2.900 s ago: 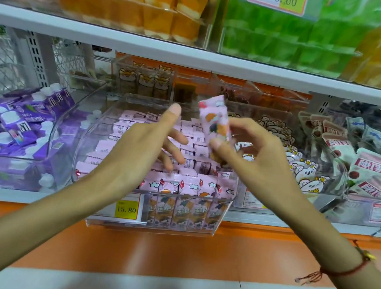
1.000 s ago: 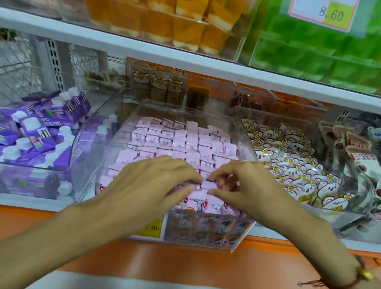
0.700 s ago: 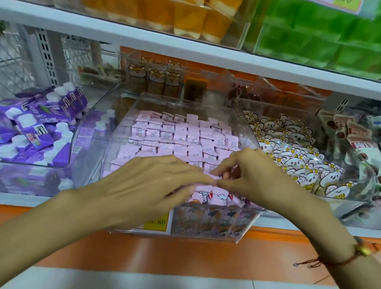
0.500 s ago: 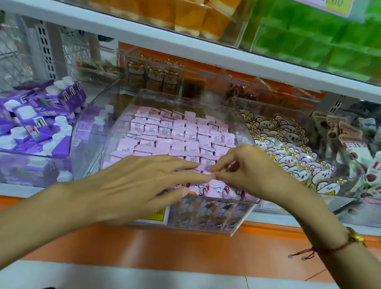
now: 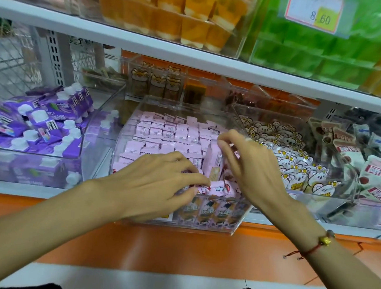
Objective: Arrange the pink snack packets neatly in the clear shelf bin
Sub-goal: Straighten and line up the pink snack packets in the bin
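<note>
1. The pink snack packets [image 5: 174, 135] sit mid-frame, packed in pretty tidy rows, standing on end with their crimped tops up.
2. One packet [image 5: 213, 163] is lifted, tilted above the front row.
3. The clear shelf bin [image 5: 188, 106] is see-through with a curved front and nearly full.

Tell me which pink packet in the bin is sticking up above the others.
The pink packet pinched by the right hand, near the clear bin's front right; the rest sit level in rows.

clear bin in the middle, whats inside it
The clear bin holds rows of pink snack packets. The right hand lifts one packet; the left hand covers the front-left rows.
</note>
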Demonstrator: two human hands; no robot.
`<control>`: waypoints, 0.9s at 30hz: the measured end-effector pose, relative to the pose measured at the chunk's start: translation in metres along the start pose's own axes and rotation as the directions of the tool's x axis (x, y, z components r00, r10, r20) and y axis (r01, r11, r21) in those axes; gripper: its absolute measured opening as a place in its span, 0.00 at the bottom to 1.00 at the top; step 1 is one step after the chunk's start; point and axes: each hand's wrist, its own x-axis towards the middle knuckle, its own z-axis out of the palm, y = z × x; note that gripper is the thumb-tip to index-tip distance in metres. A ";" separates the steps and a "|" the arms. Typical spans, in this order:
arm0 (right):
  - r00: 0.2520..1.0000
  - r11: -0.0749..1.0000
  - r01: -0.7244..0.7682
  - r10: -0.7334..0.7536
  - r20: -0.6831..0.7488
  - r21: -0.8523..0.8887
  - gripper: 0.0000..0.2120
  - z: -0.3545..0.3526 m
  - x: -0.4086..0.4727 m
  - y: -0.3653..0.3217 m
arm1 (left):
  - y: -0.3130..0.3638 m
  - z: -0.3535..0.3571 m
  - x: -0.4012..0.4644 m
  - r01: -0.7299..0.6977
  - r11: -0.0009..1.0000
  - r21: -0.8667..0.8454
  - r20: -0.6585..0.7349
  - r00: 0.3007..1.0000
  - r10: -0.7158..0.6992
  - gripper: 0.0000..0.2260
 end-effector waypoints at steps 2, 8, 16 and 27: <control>0.985 0.986 -0.060 0.084 -0.153 0.156 0.09 -0.003 0.003 0.000 | -0.003 0.000 -0.001 -0.059 0.997 0.045 -0.055 0.997 0.061 0.20; 0.846 0.894 -0.183 0.355 -0.397 0.410 0.06 -0.022 0.010 0.007 | -0.003 0.007 0.001 -0.036 0.997 -0.061 -0.127 0.992 0.028 0.19; 0.679 0.051 -0.500 0.643 0.355 0.865 0.10 -0.022 0.003 -0.005 | 0.003 -0.006 0.007 0.014 0.679 -0.734 -0.304 0.888 -0.346 0.26; 0.966 0.785 -0.256 0.235 0.110 0.565 0.21 -0.040 -0.001 -0.004 | 0.003 -0.016 0.011 0.179 0.128 -0.976 0.065 0.791 -0.608 0.13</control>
